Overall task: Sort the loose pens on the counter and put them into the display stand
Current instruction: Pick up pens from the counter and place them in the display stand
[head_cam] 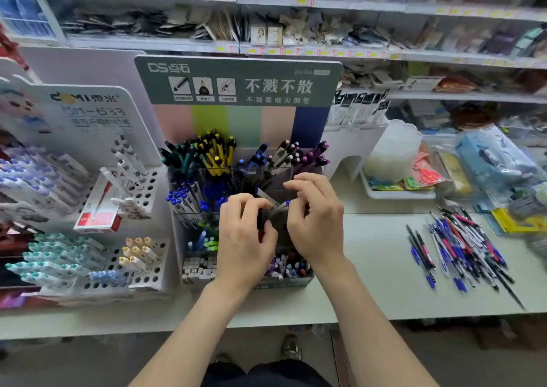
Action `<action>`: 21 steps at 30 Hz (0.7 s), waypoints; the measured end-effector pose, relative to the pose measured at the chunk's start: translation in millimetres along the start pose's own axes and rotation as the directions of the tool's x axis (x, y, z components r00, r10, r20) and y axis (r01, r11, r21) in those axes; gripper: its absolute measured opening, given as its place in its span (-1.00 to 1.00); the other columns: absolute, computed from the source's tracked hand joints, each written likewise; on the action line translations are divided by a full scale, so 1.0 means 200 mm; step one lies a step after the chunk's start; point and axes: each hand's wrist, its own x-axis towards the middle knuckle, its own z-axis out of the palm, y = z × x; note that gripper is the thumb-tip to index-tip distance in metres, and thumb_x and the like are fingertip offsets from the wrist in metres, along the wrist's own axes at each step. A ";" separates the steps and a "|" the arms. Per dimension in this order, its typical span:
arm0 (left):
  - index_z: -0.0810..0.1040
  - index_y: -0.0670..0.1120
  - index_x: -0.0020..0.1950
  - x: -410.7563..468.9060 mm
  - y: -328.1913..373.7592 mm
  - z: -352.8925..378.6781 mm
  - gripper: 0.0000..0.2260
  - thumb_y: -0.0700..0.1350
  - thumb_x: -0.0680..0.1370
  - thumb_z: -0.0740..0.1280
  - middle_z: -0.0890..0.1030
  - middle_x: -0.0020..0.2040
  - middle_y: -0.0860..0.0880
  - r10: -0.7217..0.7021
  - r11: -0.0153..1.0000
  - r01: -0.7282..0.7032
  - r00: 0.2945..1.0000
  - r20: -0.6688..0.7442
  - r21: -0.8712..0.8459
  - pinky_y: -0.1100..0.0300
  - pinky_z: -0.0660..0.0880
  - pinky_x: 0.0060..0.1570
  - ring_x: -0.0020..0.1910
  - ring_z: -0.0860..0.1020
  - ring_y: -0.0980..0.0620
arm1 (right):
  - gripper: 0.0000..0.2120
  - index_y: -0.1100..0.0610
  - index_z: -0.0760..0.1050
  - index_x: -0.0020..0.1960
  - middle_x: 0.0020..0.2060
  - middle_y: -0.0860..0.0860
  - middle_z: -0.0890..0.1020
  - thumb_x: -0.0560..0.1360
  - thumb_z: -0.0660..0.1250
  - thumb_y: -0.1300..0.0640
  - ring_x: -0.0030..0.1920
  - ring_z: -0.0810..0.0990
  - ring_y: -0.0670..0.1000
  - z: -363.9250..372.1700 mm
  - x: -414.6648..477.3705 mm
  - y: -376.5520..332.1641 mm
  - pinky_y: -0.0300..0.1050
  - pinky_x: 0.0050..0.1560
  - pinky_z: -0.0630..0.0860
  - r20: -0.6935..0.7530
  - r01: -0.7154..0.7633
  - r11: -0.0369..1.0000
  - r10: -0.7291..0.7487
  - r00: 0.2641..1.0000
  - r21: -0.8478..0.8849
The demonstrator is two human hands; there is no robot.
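A tiered clear display stand (pixel 189 227) with a green header card holds pens sorted by colour in its compartments. Both my hands are over its middle tier. My left hand (pixel 242 238) and my right hand (pixel 316 221) each curl their fingers round a bundle of dark pens (pixel 272 218) held between them, above a compartment. The bundle's lower part is hidden by my fingers. A pile of loose pens (pixel 461 250), blue, black, red and pink, lies on the pale counter (pixel 379 268) to the right.
A white pen rack (pixel 142 268) with round holes stands left of the stand, with a red box (pixel 97 209) on it. A white tray (pixel 393 193) with scissors and packaged goods lies at the back right. Stocked shelves rise behind.
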 end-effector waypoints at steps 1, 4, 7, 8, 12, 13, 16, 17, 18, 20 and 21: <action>0.59 -0.07 0.15 -0.01 0.02 0.01 -0.78 -0.25 0.54 0.44 0.53 0.09 0.03 0.000 0.998 0.002 0.999 0.044 -0.059 0.14 0.50 0.09 0.08 0.51 0.03 | -0.68 0.16 0.70 0.07 0.01 0.00 0.67 0.48 0.23 0.36 0.02 0.62 -0.08 -0.03 -0.04 0.00 -0.30 0.05 0.49 -0.003 -0.100 0.995 0.100 0.995 0.024; 0.58 0.04 0.08 -0.06 0.09 0.08 -0.88 -0.15 0.59 0.39 0.62 -0.10 0.16 -0.018 0.976 0.090 0.941 0.337 -0.200 0.14 0.55 -0.12 -0.12 0.59 0.14 | -0.66 0.03 0.71 -0.06 -0.23 -0.13 0.70 0.49 0.17 0.25 -0.16 0.65 -0.16 -0.11 -0.12 0.08 -0.27 -0.08 0.53 0.065 -0.442 0.892 0.437 0.897 0.094; 0.62 0.08 0.04 -0.13 0.17 0.21 -0.90 -0.11 0.60 0.35 0.66 -0.20 0.13 -0.005 0.963 0.149 0.842 0.539 -0.225 0.11 0.55 -0.15 -0.21 0.61 0.12 | -0.67 -0.02 0.71 -0.11 -0.25 -0.11 0.71 0.52 0.20 0.24 -0.15 0.68 -0.08 -0.21 -0.18 0.23 -0.11 -0.02 0.60 0.185 -0.634 0.773 0.621 0.761 0.016; 0.63 0.09 0.04 -0.15 0.20 0.26 -0.89 -0.09 0.61 0.33 0.65 -0.20 0.13 -0.005 0.963 0.163 0.805 0.593 -0.213 0.12 0.54 -0.16 -0.22 0.60 0.12 | -0.69 -0.01 0.72 -0.08 -0.20 -0.11 0.72 0.53 0.23 0.25 -0.10 0.67 -0.08 -0.25 -0.19 0.29 -0.11 0.02 0.58 0.224 -0.659 0.751 0.649 0.727 -0.039; 0.63 0.11 0.14 -0.16 0.34 0.52 -0.86 -0.03 0.65 0.28 0.64 -0.07 0.19 -0.002 0.989 0.117 0.628 0.778 -0.092 0.15 0.53 -0.10 -0.20 0.57 0.19 | -0.73 0.04 0.72 0.10 -0.04 -0.08 0.72 0.59 0.25 0.18 0.00 0.64 -0.05 -0.42 -0.22 0.58 -0.16 0.05 0.49 0.340 -0.723 0.669 0.730 0.594 -0.174; 0.63 0.10 0.18 -0.16 0.37 0.60 -0.84 -0.03 0.66 0.28 0.64 -0.03 0.18 -0.003 0.994 0.087 0.588 0.809 -0.060 0.14 0.54 -0.06 -0.16 0.57 0.19 | -0.74 0.05 0.71 0.15 0.00 -0.05 0.72 0.61 0.25 0.15 0.02 0.63 -0.04 -0.48 -0.23 0.67 -0.17 0.04 0.47 0.347 -0.736 0.647 0.749 0.565 -0.199; 0.61 0.06 0.25 -0.15 0.49 0.87 -0.79 -0.02 0.67 0.25 0.65 0.10 0.08 -0.033 0.999 0.014 0.515 0.856 0.030 0.06 0.57 0.10 -0.01 0.57 0.08 | -0.72 0.07 0.66 0.24 0.10 0.03 0.71 0.62 0.27 0.07 0.04 0.61 0.02 -0.65 -0.27 0.97 -0.15 0.02 0.44 0.359 -0.767 0.573 0.808 0.467 -0.291; 0.60 0.06 0.26 -0.16 0.52 0.97 -0.77 -0.01 0.67 0.25 0.65 0.13 0.06 -0.053 0.998 0.007 0.492 0.869 0.058 0.03 0.57 0.14 0.02 0.57 0.06 | -0.72 0.09 0.66 0.24 0.11 0.04 0.71 0.62 0.28 0.06 0.06 0.62 0.04 -0.71 -0.29 1.07 -0.14 0.02 0.45 0.369 -0.771 0.551 0.822 0.433 -0.321; 0.60 0.06 0.27 -0.17 0.56 1.06 -0.76 0.01 0.66 0.25 0.64 0.16 0.05 -0.073 0.997 0.001 0.469 0.880 0.082 0.01 0.56 0.18 0.04 0.57 0.04 | -0.72 0.10 0.66 0.22 0.11 0.05 0.70 0.60 0.29 0.05 0.10 0.62 0.07 -0.77 -0.32 1.18 -0.12 0.03 0.46 0.376 -0.772 0.531 0.834 0.403 -0.350; 0.59 0.05 0.31 -0.18 0.63 1.24 -0.75 0.02 0.67 0.25 0.58 0.22 0.01 -0.103 0.993 -0.016 0.421 0.901 0.121 -0.01 0.54 0.23 0.08 0.58 0.00 | -0.74 0.11 0.65 0.15 0.06 0.05 0.70 0.57 0.31 0.02 0.15 0.63 0.11 -0.90 -0.36 1.39 -0.04 0.09 0.55 0.366 -0.769 0.497 0.857 0.362 -0.403; 0.57 0.04 0.33 -0.18 0.66 1.33 -0.74 0.03 0.67 0.25 0.53 0.25 0.00 -0.118 0.991 -0.014 0.404 0.907 0.136 -0.02 0.53 0.25 0.10 0.58 -0.01 | -0.73 0.13 0.63 0.11 0.01 0.06 0.68 0.54 0.32 -0.01 0.12 0.64 0.13 -0.96 -0.38 1.49 0.01 0.09 0.59 0.356 -0.768 0.479 0.868 0.345 -0.426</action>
